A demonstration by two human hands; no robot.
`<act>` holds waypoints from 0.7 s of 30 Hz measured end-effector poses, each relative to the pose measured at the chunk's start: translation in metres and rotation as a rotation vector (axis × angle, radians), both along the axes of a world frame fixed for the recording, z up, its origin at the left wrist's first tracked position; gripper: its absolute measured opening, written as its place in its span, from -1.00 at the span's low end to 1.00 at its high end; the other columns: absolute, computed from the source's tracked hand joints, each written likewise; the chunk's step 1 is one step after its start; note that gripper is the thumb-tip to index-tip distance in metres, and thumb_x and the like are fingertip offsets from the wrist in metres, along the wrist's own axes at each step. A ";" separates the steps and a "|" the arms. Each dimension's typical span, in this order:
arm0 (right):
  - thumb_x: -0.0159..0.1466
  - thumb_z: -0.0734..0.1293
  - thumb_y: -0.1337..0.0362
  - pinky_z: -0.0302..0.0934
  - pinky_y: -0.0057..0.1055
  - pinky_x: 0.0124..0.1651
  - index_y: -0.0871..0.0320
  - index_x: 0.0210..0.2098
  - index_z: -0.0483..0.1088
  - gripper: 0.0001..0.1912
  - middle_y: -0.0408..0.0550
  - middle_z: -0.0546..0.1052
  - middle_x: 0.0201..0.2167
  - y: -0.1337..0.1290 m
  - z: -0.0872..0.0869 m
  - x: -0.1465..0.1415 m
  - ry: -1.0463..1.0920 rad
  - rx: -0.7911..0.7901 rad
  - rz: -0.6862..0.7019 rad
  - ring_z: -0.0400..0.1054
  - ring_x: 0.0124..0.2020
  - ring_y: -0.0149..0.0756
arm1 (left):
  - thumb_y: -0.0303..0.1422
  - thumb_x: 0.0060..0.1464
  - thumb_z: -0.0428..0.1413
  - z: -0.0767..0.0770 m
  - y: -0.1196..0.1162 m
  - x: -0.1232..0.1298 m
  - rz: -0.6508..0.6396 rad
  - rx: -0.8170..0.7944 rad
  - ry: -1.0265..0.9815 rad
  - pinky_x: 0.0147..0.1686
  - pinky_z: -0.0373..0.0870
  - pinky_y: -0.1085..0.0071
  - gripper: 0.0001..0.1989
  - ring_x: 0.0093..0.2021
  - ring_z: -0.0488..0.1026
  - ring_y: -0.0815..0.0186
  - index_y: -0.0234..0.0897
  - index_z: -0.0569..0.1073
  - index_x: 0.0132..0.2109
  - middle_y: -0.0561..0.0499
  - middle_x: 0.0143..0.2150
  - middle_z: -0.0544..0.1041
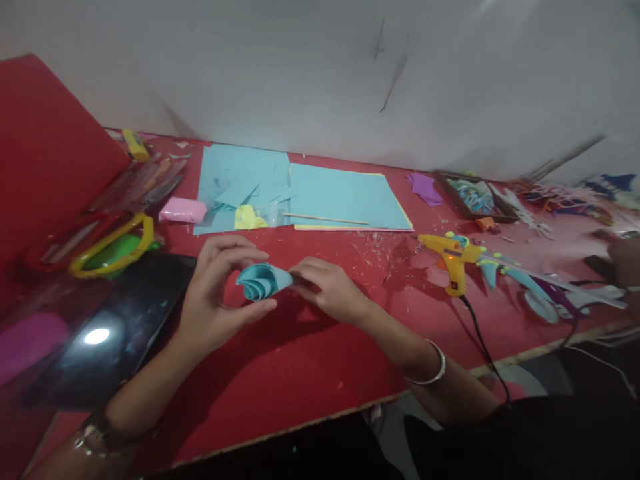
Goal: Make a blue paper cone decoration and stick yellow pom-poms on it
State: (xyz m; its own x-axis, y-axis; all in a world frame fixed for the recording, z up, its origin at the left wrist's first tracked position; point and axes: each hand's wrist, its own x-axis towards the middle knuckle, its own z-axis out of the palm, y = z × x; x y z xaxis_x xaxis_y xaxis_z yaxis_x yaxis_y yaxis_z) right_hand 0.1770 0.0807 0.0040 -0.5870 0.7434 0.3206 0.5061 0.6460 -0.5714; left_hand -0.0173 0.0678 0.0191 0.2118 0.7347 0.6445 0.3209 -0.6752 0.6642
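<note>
- A red counter ran beneath the fingers, with a pale wall rising behind it.
- Between the two hands sat the rolled blue paper, held above the counter, its open spiral end toward the left fingers and its narrow end toward the right.
- The right hand had its fingers pinched on the narrow end.
- The left hand curved wide about the open end, thumb below and fingers above; whether they pressed on it, I could not tell.
- The rolling appeared well along: a cone had formed, though its inner layers sat loose, and whether its edge was fixed could not be seen.
- Just left of the left fingers lay a dark glossy slab.
- Just beyond the fingers were a crumpled yellow piece, a thin stick and flat blue sheets, not rolled.
- Well right of the right fingers lay a yellow glue gun, its small light glowing.
</note>
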 end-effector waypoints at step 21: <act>0.16 0.29 0.36 0.20 -0.50 -0.36 0.18 -0.31 0.37 -0.91 -0.13 0.39 -0.43 0.000 0.003 -0.003 0.229 -0.045 -0.091 0.26 -0.43 -0.46 | -0.43 -0.37 0.33 0.008 0.012 0.002 0.013 -0.640 -0.924 -0.58 0.31 0.62 -0.63 -0.52 0.32 0.48 -0.25 0.50 -0.28 0.13 -0.51 0.37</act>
